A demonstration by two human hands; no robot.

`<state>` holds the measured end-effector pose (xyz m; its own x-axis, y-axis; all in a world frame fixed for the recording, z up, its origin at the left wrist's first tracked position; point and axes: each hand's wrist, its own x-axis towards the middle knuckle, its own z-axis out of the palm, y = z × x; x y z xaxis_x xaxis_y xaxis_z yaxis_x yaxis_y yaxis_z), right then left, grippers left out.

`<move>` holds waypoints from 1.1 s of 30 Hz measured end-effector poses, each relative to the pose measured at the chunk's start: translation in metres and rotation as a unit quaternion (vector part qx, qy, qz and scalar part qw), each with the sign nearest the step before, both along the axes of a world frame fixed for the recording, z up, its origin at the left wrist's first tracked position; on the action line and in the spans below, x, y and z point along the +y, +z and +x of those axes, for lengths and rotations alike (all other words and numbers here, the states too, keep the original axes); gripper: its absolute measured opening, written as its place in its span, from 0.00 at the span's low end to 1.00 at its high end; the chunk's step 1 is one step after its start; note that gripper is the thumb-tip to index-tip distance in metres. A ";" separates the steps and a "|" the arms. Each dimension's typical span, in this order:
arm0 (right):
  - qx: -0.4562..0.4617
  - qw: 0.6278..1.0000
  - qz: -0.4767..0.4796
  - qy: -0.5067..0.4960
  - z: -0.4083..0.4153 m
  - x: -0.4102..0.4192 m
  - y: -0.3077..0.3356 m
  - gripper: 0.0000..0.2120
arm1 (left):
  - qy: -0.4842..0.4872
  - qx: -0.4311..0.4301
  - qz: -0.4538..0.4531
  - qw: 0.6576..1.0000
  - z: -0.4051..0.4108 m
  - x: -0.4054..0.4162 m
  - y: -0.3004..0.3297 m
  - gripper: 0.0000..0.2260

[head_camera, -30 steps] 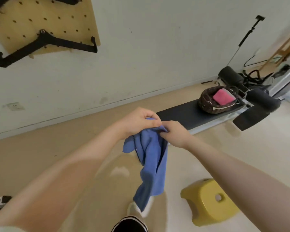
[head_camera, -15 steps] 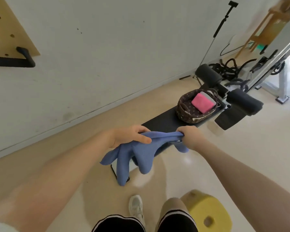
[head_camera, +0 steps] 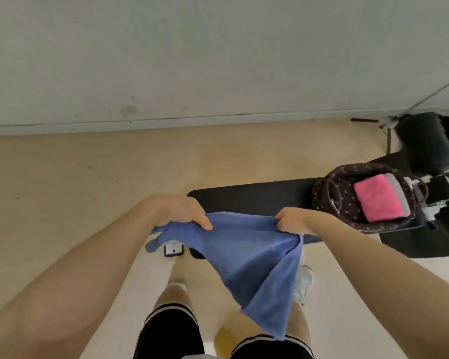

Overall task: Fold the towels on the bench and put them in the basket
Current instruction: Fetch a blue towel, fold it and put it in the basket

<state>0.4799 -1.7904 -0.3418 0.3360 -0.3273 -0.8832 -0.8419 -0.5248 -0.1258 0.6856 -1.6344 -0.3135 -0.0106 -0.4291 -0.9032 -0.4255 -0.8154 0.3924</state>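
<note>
A blue towel [head_camera: 246, 257] hangs in the air in front of me, stretched between both hands along its top edge. My left hand [head_camera: 184, 211] grips its left corner and my right hand [head_camera: 293, 221] grips its right part. The cloth droops down over my legs. Behind it lies the black bench [head_camera: 257, 195]. At the bench's right end stands a dark spotted basket [head_camera: 327, 193] holding a folded pink towel [head_camera: 376, 200] with a grey one under it.
The white wall runs along the back above the tan floor. Black padded rollers [head_camera: 423, 143] of the bench stand at the far right. A yellow stool [head_camera: 224, 338] shows between my legs. A bench foot [head_camera: 173, 250] sits on the floor below my left hand.
My hands have moved further apart, spreading the blue towel wider. The view has swung down and left, so the bench and basket now sit further right.
</note>
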 end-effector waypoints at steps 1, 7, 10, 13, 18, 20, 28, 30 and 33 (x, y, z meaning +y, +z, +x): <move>-0.015 1.000 -0.009 0.017 0.003 -0.011 -0.019 0.12 | -0.004 -0.055 -0.010 0.998 -0.003 -0.007 -0.021 0.14; -0.138 0.987 -0.057 0.062 0.021 -0.055 -0.139 0.10 | 0.058 -0.346 -0.020 0.936 -0.012 -0.045 -0.155 0.07; -0.194 0.973 -0.113 0.041 0.034 -0.067 -0.195 0.09 | 0.083 -0.446 -0.056 0.889 -0.008 -0.056 -0.208 0.07; -0.250 0.953 -0.160 0.052 0.047 -0.077 -0.230 0.13 | 0.097 -0.543 -0.114 0.826 -0.005 -0.060 -0.243 0.08; -0.385 0.900 -0.206 0.018 0.042 -0.077 -0.250 0.20 | 0.115 -0.630 -0.222 0.736 -0.034 -0.058 -0.275 0.22; -0.450 0.869 -0.204 0.015 0.024 -0.064 -0.245 0.18 | 0.104 -0.593 -0.323 0.731 -0.061 -0.055 -0.282 0.20; -0.375 0.838 -0.192 0.347 -0.078 0.009 -0.241 0.15 | -0.049 -0.398 -0.358 0.843 -0.154 -0.038 -0.289 0.19; -0.330 0.829 -0.231 0.388 -0.086 0.014 -0.241 0.15 | -0.058 -0.397 -0.315 0.860 -0.161 -0.035 -0.292 0.21; -0.277 0.833 -0.249 0.409 -0.087 0.010 -0.233 0.16 | -0.030 -0.399 -0.284 0.871 -0.165 -0.034 -0.294 0.24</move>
<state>0.3932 -1.7801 -0.5748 0.9372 -0.0688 -0.3419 -0.0629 -0.9976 0.0283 0.5210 -1.6683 -0.6075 0.4857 -0.8299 -0.2745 -0.7830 -0.5527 0.2855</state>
